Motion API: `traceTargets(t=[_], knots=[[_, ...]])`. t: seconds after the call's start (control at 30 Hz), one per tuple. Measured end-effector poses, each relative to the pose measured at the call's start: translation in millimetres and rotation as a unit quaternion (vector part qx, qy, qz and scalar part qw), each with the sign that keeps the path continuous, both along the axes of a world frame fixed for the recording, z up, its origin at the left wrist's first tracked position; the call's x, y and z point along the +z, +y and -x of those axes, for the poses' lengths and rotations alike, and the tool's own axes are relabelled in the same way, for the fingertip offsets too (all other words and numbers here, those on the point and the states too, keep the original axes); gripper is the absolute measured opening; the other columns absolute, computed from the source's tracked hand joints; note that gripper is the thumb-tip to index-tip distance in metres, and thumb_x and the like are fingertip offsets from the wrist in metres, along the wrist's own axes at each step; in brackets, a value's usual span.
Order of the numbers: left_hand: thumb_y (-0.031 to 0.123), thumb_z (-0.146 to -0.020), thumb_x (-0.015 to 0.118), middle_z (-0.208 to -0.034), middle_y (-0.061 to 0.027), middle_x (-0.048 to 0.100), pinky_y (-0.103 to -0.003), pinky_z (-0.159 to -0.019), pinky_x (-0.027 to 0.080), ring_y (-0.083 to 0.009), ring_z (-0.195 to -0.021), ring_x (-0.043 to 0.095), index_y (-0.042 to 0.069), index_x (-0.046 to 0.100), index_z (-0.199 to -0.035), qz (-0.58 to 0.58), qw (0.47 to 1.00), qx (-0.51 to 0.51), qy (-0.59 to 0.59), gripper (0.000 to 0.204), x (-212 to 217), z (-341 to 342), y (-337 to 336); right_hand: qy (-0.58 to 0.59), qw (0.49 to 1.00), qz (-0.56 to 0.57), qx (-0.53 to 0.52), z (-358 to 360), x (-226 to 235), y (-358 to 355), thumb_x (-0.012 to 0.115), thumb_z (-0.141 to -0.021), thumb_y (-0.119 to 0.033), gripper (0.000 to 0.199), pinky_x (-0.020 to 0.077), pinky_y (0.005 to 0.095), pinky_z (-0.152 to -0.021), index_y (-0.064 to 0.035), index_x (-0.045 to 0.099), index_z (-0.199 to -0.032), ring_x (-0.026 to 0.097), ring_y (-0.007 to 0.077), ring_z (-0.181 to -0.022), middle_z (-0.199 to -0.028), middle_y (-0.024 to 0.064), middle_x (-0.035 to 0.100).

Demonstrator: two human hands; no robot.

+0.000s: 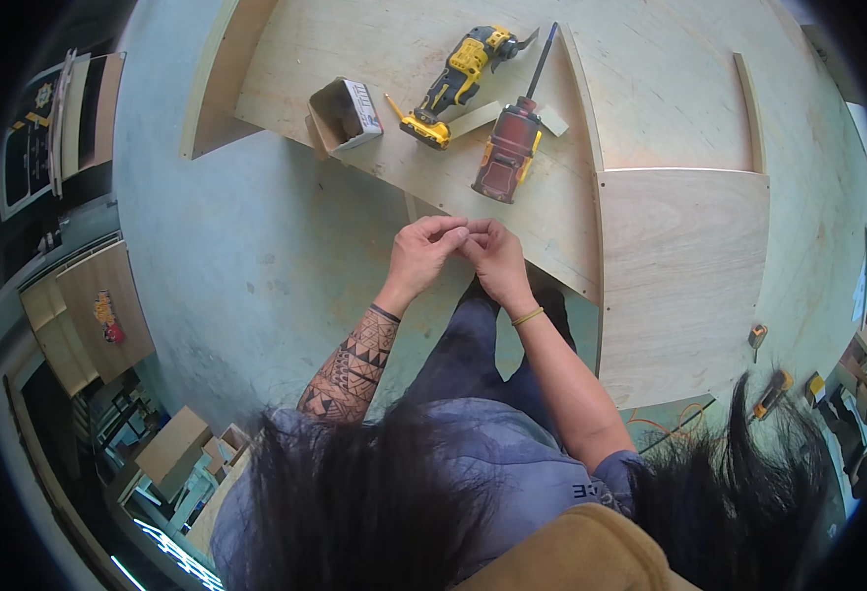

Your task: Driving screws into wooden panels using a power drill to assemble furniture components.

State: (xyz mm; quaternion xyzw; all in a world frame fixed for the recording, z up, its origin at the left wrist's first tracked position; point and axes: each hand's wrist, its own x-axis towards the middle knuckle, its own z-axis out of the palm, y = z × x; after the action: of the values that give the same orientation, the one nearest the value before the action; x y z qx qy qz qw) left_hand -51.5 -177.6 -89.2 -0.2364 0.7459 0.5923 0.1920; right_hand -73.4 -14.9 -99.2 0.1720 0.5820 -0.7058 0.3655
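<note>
My left hand [423,252] and my right hand [495,258] meet just off the near edge of a plywood panel [374,163]. Both are closed, fingertips pinched together; anything between them is too small to make out. Beyond the right hand lies a caulking gun [508,148] with a dark red barrel and a black rod. A yellow and black oscillating multi-tool [458,79] rests farther back on the panel, beside a pencil [394,104]. At the panel's left edge stands an open small cardboard box [361,110], its contents dark and unclear.
Small wood offcuts [475,118] lie near the caulking gun. Upright plywood strips [581,89] divide the panel, and another plywood sheet [684,266] extends to the right. A tape measure [757,337] and a yellow-black tool [773,392] sit on the floor at right. Cartons [172,443] stand lower left.
</note>
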Motion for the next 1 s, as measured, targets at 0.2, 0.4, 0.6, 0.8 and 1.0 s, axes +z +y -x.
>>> traceTargets(t=[0.2, 0.4, 0.6, 0.8, 1.0], knots=[[0.015, -0.101, 0.072, -0.101, -0.0048, 0.076, -0.026, -0.080, 0.057, -0.0093, -0.090, 0.069, -0.002, 0.077, -0.116, -0.027, 0.996, -0.048, -0.076, 0.023, 16, 11, 1, -0.088, 0.987, 0.120, -0.061, -12, -15, 9, 0.067, -0.101, -0.002, 0.027, 0.0628, 0.0300, -0.089, 0.0067, 0.058, -0.124, 0.074, 0.0176, -0.095, -0.107, 0.0127, 0.075], [0.018, -0.104, 0.068, -0.098, -0.0031, 0.074, -0.028, -0.079, 0.056, -0.0093, -0.090, 0.067, 0.000, 0.076, -0.111, 0.127, 0.983, -0.125, 0.039, 0.020, 24, 12, -11, -0.173, 0.958, 0.222, -0.046, -6, -21, 2, 0.066, -0.102, -0.004, 0.035, 0.0631, 0.0299, -0.090, 0.0068, 0.057, -0.134, 0.075, 0.0184, -0.096, -0.111, 0.0130, 0.075], [0.022, -0.104, 0.068, -0.103, -0.0074, 0.075, -0.030, -0.083, 0.055, -0.0136, -0.091, 0.067, -0.001, 0.074, -0.116, 0.309, 0.917, 0.112, 0.227, 0.026, 3, 96, -89, -0.189, 0.964, 0.165, -0.092, 2, -19, 7, 0.065, -0.106, -0.018, 0.035, 0.0615, 0.0284, -0.085, 0.0018, 0.060, -0.135, 0.075, 0.0154, -0.094, -0.109, 0.0127, 0.076], [0.013, -0.101, 0.071, -0.102, -0.0039, 0.075, -0.027, -0.082, 0.053, -0.0109, -0.089, 0.064, 0.000, 0.072, -0.119, 0.262, 0.949, 0.076, 0.159, 0.022, -6, 83, -116, -0.183, 0.950, 0.202, -0.152, -33, -34, 29, 0.065, -0.107, -0.020, 0.034, 0.0606, 0.0297, -0.089, 0.0032, 0.064, -0.131, 0.073, 0.0142, -0.094, -0.109, 0.0096, 0.074], [0.009, -0.098, 0.074, -0.104, -0.0033, 0.073, -0.028, -0.087, 0.057, -0.0123, -0.096, 0.069, 0.002, 0.072, -0.112, -0.076, 0.996, -0.044, -0.002, 0.016, -3, -7, 39, -0.172, 0.942, 0.226, -0.178, -55, -32, 70, 0.061, -0.103, -0.010, 0.029, 0.0593, 0.0320, -0.096, 0.0036, 0.067, -0.128, 0.071, 0.0150, -0.097, -0.115, 0.0082, 0.072]])
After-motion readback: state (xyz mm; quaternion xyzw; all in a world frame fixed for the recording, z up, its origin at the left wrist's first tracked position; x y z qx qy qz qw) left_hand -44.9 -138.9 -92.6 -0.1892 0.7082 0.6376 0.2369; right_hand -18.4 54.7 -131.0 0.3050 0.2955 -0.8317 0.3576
